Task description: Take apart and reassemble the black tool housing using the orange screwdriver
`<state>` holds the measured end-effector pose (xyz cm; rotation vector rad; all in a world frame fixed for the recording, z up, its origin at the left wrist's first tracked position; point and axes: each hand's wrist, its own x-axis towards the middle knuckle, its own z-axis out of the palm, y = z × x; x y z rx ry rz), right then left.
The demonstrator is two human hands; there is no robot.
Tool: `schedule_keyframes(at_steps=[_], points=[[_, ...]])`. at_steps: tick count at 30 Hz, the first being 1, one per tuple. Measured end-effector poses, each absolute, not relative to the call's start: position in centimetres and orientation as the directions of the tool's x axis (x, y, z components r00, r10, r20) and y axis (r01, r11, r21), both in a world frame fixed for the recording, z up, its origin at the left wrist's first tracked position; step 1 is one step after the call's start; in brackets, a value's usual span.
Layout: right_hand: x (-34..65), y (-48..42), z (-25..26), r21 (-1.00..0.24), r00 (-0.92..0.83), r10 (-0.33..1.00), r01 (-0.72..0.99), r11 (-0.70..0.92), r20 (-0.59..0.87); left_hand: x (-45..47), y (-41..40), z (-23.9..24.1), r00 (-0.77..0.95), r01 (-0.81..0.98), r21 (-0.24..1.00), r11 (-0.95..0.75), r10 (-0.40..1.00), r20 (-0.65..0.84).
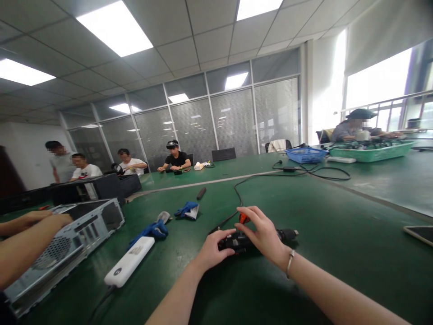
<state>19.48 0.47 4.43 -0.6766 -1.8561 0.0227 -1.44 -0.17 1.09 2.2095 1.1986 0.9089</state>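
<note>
Ceiling lights [115, 28] shine above a green tabletop [338, 230] and glass partition [232, 122].

Your tabletop [338, 216]: plain green. At your 12 o'clock: tool [237, 243], black; small part [243, 218], orange-red. At 10: corded device [130, 262], white; computer case [81, 239], silver-grey, with a perforated dot pattern. At 11: two gloves [187, 210], blue with pale grey. At 1: basket [306, 156], blue. At 2: tray [375, 155], green. Your bracelet [290, 262]: silver.

No lettering is legible (the label [136, 249] on the white corded bar [126, 265] is too blurred).
</note>
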Motion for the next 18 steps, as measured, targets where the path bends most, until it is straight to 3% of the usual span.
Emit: schedule_keyframes(at_steps=[6,11,18], points=[[17.8,0.4,6.0,-0.377,-0.349,0.497,0.359,0.854,0.794,-1.7,0.4,0.9,0.474,0.564,0.622,-0.543,0.83,0.295],[16.7,0.3,5.7,-0.328,-0.272,0.47,0.435,0.839,0.84,-1.7,0.6,0.6,0.453,0.566,0.648,-0.51,0.849,0.272],[17.7,0.2,4.6,-0.361,-0.217,0.474,0.411,0.837,0.853,-1.3,0.1,1.4,0.466,0.545,0.669,-0.505,0.846,0.26]])
